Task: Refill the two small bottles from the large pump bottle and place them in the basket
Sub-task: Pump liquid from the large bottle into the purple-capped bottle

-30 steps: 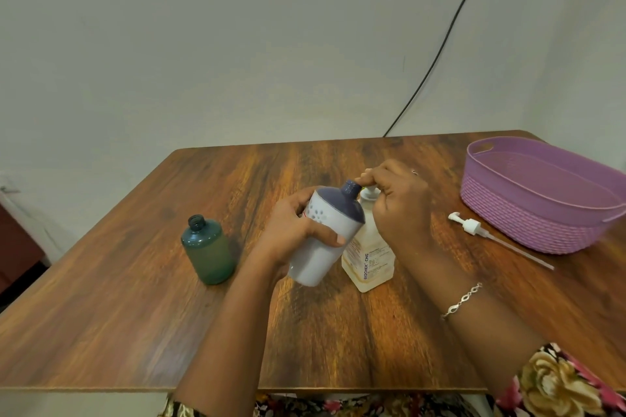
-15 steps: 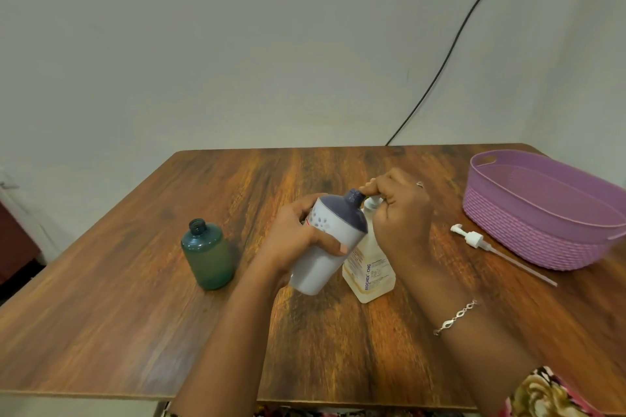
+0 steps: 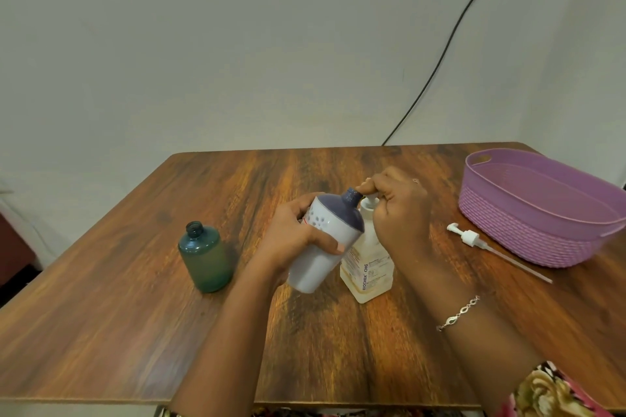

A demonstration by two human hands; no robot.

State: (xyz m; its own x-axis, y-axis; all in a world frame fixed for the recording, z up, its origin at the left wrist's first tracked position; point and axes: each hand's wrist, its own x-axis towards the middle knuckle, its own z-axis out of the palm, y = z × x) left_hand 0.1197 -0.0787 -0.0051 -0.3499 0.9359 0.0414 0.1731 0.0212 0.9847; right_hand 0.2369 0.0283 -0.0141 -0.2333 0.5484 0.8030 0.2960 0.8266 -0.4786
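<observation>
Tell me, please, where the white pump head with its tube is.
The white pump head lies flat on the wooden table, right side of the head view, just in front of the purple plastic basket.

One readable label
The clear pump bottle bears "BIOCHEK CHG" running vertically up its label; smaller print is illegible.

Tilted white bottle beside upright clear bottle; green bottle uncapped left, purple basket right.

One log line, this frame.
left hand: grips tilted white bottle | right hand: pinching at its neck | green bottle: uncapped, upright | pump head: on table
</observation>
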